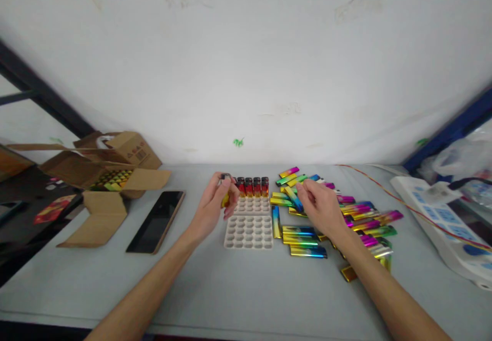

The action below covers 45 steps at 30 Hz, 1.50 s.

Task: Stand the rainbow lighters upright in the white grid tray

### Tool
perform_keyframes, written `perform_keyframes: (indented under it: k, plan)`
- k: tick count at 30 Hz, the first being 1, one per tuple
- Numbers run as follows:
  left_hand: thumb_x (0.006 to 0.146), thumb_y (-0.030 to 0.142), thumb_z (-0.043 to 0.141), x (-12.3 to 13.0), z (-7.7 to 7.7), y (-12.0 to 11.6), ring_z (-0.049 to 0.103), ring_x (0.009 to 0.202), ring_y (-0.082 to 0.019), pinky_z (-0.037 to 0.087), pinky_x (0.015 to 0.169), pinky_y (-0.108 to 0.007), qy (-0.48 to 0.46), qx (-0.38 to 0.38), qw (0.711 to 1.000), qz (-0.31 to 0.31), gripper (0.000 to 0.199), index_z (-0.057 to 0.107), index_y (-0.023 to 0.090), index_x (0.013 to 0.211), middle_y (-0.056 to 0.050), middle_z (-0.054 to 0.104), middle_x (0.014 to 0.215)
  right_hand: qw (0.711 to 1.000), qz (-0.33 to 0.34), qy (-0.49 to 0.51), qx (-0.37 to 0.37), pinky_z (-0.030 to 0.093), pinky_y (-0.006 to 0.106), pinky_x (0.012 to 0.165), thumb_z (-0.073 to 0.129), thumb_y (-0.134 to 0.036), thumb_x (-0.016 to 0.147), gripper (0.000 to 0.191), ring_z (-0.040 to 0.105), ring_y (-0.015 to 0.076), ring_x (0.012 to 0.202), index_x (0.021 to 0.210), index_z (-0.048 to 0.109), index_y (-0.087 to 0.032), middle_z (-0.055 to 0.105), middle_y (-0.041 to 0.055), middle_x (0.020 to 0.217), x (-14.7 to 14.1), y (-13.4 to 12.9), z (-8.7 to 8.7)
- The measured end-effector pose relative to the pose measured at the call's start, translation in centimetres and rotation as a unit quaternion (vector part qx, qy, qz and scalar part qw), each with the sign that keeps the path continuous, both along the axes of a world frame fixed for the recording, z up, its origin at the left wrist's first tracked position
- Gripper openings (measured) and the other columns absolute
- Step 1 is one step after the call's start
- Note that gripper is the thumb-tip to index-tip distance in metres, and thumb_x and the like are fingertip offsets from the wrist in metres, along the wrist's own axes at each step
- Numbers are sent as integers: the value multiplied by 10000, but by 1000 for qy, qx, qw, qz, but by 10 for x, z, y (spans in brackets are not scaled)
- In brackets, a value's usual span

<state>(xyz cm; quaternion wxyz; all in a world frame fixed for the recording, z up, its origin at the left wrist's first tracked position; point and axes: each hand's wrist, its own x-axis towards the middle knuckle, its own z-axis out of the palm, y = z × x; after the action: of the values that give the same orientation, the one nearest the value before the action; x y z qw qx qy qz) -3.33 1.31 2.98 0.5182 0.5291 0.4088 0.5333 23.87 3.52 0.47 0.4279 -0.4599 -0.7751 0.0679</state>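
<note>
My left hand (216, 200) is closed around a yellow lighter (225, 198) with a dark metal top, held upright at the left of the white tray. Several red and gold lighters (252, 187) with black tops stand in rows at the back of this white tray (251, 206). In front lies a second white tray (248, 232) with bare round pockets. My right hand (320, 203) is closed, fingertips pinched, over a loose pile of shiny multicoloured lighters (300, 236). A blue and gold lighter (293, 198) is right by its fingertips; whatever the pinch holds is hidden.
A black phone (156, 221) lies left of the trays. Beyond it, an open cardboard box (103, 210) holds several yellowish lighters. A white power strip (442, 233) with a red-yellow wire (388, 193) lies at the right. A white wall (246, 75) closes off the back.
</note>
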Motion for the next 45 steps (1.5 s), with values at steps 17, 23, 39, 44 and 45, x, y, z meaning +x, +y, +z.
perform_keyframes:
  k: [17, 23, 39, 44, 45]
  plan:
    - [939, 320, 719, -28, -9, 21, 653, 926, -222, 546, 860, -365, 437, 334, 834, 40, 145, 778, 224, 1030, -61, 791, 957, 998, -44, 24, -38, 224, 338, 523, 223, -679, 1064, 681, 308, 126, 436, 528, 277, -263, 333, -21, 446, 17, 5, 8]
    - [971, 352, 667, -33, -12, 24, 632, 929, -226, 560, 848, -365, 500, 330, 800, 43, 222, 750, 225, 1133, -67, 768, 966, 998, -58, 16, -25, 205, 337, 508, 195, -724, 1045, 707, 268, 116, 428, 515, 253, -259, 285, -26, 440, 24, 7, 13]
    - [946, 279, 682, -35, -32, 35, 617, 1068, -249, 565, 912, -396, 516, 406, 748, 95, 212, 712, 232, 1151, -125, 617, 1237, 977, -191, 89, -12, 240, 333, 512, 272, -601, 1089, 623, 316, 136, 461, 555, 245, -282, 298, -31, 446, 82, 20, 14]
    - [942, 264, 678, -38, -32, 37, 628, 1068, -268, 563, 942, -416, 515, 434, 735, 83, 317, 660, 243, 1258, -121, 629, 1223, 986, -166, -17, -29, 426, 332, 600, 318, -407, 1088, 545, 529, 180, 540, 699, 641, -202, 567, 42, 586, 105, 33, 3]
    - [938, 267, 685, -37, -30, 36, 630, 1076, -272, 563, 944, -417, 510, 442, 733, 87, 340, 647, 243, 1275, -121, 629, 1221, 990, -130, -37, -37, 484, 337, 662, 341, -352, 1073, 455, 598, 194, 619, 922, 730, -171, 660, 75, 730, 107, 35, -1]
